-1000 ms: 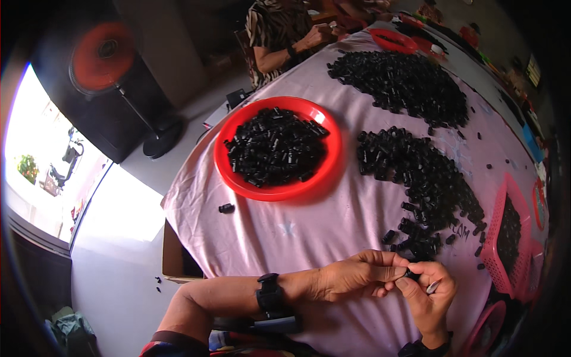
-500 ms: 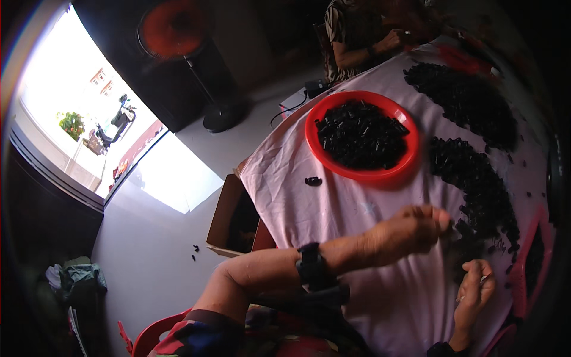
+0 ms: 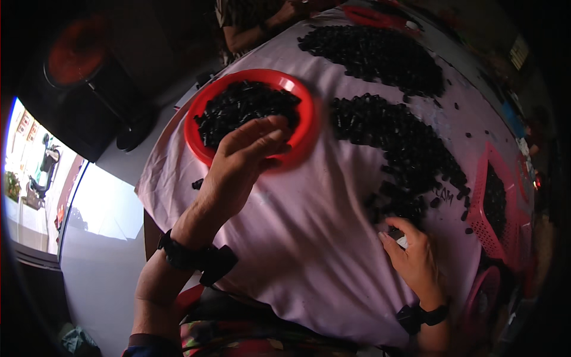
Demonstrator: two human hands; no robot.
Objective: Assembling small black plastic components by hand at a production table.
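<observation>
Left hand (image 3: pixel 241 160) raised over the near rim of the red bowl (image 3: pixel 196 146), fingers (image 3: pixel 262 134) loosely curled and slightly apart, tips reaching over the bowl's edge. Cannot tell whether anything sits between them. Dark band on that wrist.

Red bowl: round, shallow, bright plastic, set on the worktop (image 3: pixel 285 238), which is draped in a pale pink cloth. It is heaped with small black parts (image 3: pixel 244 107), short, chunky, matte, all much alike; detail too fine to make out.

Right hand (image 3: pixel 413 259) lies low on the cloth at the near end of a long loose pile of black pieces (image 3: pixel 404 149) that curves across the worktop. Fingers bent together around something small and pale at the tips; what it is cannot be told. Dark strap on this wrist too.

A second, larger spread of the same pieces (image 3: pixel 369 53) lies at the far side. One stray piece (image 3: pixel 197 184) rests on the cloth just beside the bowl. Pink mesh basket (image 3: pixel 479 202) at the right edge, dark pieces inside. Another person's arm (image 3: pixel 250 33) rests at the far end of the worktop.
</observation>
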